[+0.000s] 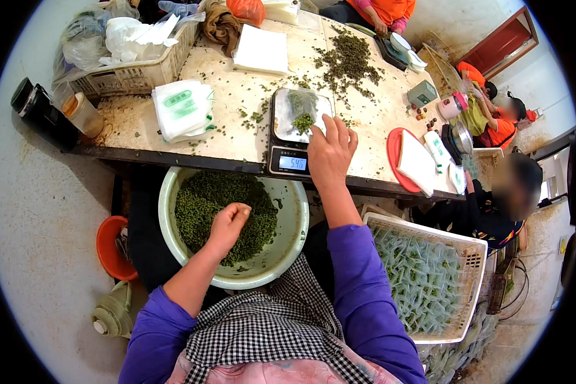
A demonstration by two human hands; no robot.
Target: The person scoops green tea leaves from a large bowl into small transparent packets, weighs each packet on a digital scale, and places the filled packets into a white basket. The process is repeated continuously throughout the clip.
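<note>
Weighing green leaves, bowl to scale

Left hand (227, 221) curls shut, pinching crumbly green leaves (201, 205) in the round pale bowl (294, 224); right hand (329, 150) reaches forward, fingers loosely spread, over the small leaf pile (303, 121) on the steel scale (288, 160) at the speckled surface (237, 96) edge; packet-filled white crate (473, 256) alongside.

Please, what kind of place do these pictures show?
Probably a small workshop where green leaf pieces are weighed and packed by hand. A digital scale stands on the worn table, a basin holds loose leaves, and a white crate is full of small filled packets. Other people work nearby.
</note>
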